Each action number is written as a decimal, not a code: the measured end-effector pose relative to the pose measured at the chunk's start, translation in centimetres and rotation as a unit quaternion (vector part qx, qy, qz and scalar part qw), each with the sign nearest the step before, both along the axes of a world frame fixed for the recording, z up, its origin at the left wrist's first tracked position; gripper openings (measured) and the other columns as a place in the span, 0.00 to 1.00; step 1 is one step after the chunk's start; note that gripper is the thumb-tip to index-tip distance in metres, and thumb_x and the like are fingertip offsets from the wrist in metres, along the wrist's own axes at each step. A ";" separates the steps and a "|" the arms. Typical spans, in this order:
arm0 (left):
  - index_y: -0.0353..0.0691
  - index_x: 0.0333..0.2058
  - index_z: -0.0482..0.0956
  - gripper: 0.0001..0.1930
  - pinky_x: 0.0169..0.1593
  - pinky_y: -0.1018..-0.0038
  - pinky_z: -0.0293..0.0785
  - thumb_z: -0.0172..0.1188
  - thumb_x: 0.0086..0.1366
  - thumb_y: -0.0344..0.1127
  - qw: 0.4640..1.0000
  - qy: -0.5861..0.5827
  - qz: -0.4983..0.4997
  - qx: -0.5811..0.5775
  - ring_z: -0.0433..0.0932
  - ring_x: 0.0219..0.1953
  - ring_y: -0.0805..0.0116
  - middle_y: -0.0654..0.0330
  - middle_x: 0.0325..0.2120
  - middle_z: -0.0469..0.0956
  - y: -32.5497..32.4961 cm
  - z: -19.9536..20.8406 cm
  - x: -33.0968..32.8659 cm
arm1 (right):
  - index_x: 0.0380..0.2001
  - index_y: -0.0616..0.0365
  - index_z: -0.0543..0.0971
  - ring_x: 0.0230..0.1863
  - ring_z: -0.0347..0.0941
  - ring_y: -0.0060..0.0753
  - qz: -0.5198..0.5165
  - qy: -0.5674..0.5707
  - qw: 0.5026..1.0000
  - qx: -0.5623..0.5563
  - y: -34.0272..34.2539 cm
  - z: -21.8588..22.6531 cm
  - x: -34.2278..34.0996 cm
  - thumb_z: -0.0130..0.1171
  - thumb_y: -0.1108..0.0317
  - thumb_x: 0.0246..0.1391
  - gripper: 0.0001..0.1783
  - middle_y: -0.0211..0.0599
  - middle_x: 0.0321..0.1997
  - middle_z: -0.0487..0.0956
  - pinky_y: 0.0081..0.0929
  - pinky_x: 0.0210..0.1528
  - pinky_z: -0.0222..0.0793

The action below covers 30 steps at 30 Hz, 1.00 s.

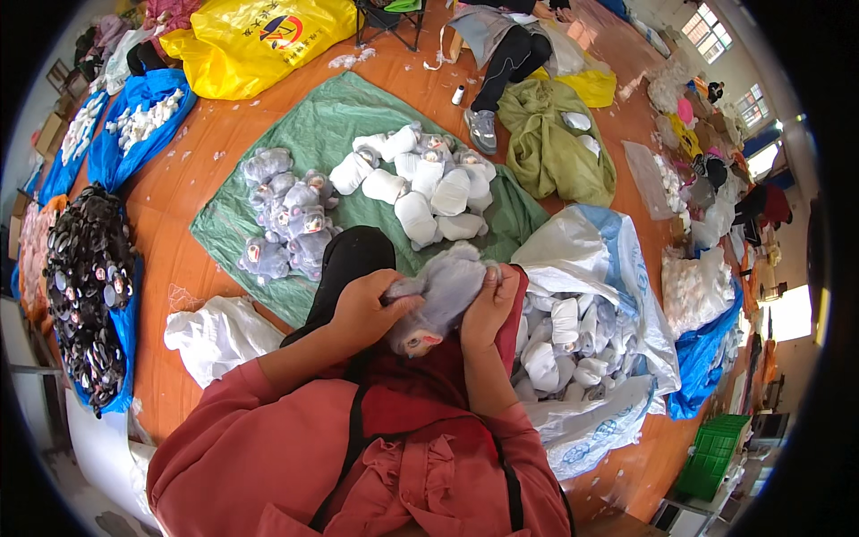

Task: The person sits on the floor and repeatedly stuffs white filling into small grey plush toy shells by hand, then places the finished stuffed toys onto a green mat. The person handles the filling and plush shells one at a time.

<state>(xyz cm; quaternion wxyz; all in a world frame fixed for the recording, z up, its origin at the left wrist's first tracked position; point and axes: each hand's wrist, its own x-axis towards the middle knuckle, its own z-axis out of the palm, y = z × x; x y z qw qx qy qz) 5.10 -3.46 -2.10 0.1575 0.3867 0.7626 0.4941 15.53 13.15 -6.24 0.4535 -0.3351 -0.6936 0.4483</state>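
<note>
A grey plush toy (447, 288) with a small face patch is held over my lap between both hands. My left hand (371, 304) pinches its left side, fingers closed on the fur. On the other side my right hand (490, 302) grips the plush with thumb and fingers. Beyond my knees a green sheet (304, 116) lies on the floor. Several finished-looking grey plush toys (300, 219) are heaped on its left part. To their right is a pile of grey plush pieces with white parts (434, 192).
At my right an open white woven sack (582, 237) holds many grey-and-white pieces. A white bag (219, 336) lies left of me, with dark plush items (85, 286) on blue plastic beyond. Yellow bags (259, 54), an olive cloth (564, 143) and a seated person's leg (510, 67) are farther off.
</note>
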 end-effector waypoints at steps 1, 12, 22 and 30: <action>0.36 0.37 0.78 0.12 0.31 0.67 0.72 0.64 0.60 0.38 1.000 0.030 0.002 -0.003 0.78 0.27 0.54 0.50 0.28 0.78 0.0 -0.8 -0.1 | 0.37 0.59 0.70 0.38 0.63 0.22 0.003 0.002 1.000 0.000 -0.2 0.3 0.1 0.49 0.69 0.66 0.05 0.29 0.35 0.69 0.21 0.46 0.62; 0.39 0.53 0.66 0.27 0.43 0.79 0.70 0.67 0.59 0.36 0.904 -0.414 -0.015 0.108 0.72 0.39 0.78 0.65 0.40 0.74 0.0 -2.5 -1.6 | 0.38 0.59 0.70 0.39 0.61 0.21 -0.030 0.065 0.995 -0.063 0.4 0.0 -0.1 0.48 0.68 0.67 0.06 0.28 0.38 0.68 0.20 0.48 0.60; 0.33 0.47 0.76 0.29 0.51 0.75 0.71 0.75 0.50 0.42 0.910 -0.397 -0.117 0.013 0.76 0.45 0.71 0.60 0.42 0.79 0.8 -2.2 1.7 | 0.36 0.57 0.71 0.39 0.62 0.20 0.001 0.074 0.982 -0.173 0.6 -0.8 -0.7 0.49 0.67 0.67 0.07 0.25 0.35 0.68 0.20 0.46 0.61; 0.38 0.34 0.81 0.13 0.38 0.72 0.73 0.68 0.58 0.41 0.958 -0.245 -0.151 -0.022 0.79 0.29 0.67 0.55 0.26 0.81 -0.7 -2.7 -2.5 | 0.40 0.61 0.77 0.41 0.68 0.19 0.280 0.000 0.910 -0.305 3.7 0.8 1.0 0.55 0.66 0.62 0.09 0.26 0.39 0.75 0.17 0.49 0.63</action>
